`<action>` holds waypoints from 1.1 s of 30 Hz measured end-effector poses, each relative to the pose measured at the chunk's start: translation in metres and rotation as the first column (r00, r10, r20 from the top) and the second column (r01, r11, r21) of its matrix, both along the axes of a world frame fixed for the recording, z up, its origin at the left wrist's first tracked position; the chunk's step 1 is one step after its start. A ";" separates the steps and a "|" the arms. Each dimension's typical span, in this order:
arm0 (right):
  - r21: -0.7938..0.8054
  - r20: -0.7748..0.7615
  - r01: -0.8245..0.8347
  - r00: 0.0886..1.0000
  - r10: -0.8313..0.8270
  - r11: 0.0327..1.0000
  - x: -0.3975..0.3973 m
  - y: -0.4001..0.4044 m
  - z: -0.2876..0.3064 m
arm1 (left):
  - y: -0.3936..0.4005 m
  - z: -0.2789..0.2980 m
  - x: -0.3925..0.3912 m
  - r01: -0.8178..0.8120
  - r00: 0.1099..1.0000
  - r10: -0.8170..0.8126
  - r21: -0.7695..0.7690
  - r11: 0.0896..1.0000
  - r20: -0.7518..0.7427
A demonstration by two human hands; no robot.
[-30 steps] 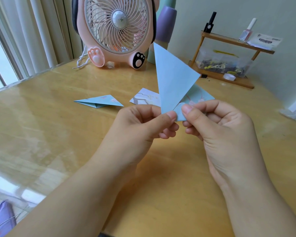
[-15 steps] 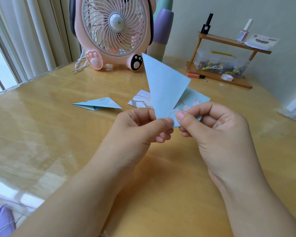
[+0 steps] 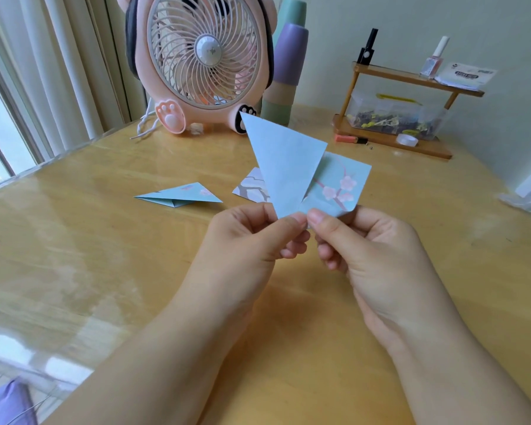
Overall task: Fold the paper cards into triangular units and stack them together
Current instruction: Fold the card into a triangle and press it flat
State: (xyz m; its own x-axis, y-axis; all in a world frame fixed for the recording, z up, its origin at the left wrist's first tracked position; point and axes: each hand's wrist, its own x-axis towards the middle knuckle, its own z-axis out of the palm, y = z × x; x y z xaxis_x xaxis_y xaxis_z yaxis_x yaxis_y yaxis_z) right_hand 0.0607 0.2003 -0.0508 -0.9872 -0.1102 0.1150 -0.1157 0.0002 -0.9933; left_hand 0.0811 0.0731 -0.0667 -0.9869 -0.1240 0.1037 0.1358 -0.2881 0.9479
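Over wooden table (image 3: pixel 105 256), both hands' (image 3: pixel 252 237) grip pinching folded card (image 3: pixel 285 167).

pale blue card (image 3: pixel 284 167), pink-blossom flap (image 3: pixel 339 185)

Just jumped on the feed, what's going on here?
A person is folding a light blue paper card above a wooden table. The left hand and right hand both pinch it at its bottom corner. One flap stands up as a plain triangle; the other side, printed with pink blossoms, is not yet folded over. One finished triangular unit lies flat on the table to the left, and another printed card lies behind the held one. Nothing is stacked yet.
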 end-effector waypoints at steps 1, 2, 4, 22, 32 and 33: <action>-0.009 0.021 0.016 1.000 -0.016 1.000 -0.001 0.001 0.001 | 0.000 0.000 0.000 -0.013 1.000 0.013 0.003 1.000 0.018; -0.009 0.037 0.032 0.999 -0.032 0.999 -0.002 0.002 0.001 | 0.000 0.000 -0.001 -0.021 0.999 0.020 0.010 1.000 0.039; 0.018 0.062 0.035 0.997 -0.036 0.999 -0.003 0.003 0.001 | -0.001 0.000 -0.001 -0.028 0.996 0.026 0.016 0.999 0.088; 0.515 0.450 -0.225 0.892 -0.038 0.827 0.011 0.001 0.006 | -0.037 -0.032 0.078 -0.245 0.948 -0.116 -0.911 0.331 -0.297; 0.742 0.307 -0.138 0.940 -0.149 0.656 0.011 -0.006 -0.002 | -0.032 -0.038 0.083 -0.276 0.930 -0.222 -0.956 0.101 -0.292; 0.745 0.311 -0.143 0.939 -0.149 0.651 0.010 -0.005 -0.002 | -0.031 -0.038 0.083 -0.285 0.929 -0.221 -0.955 0.078 -0.295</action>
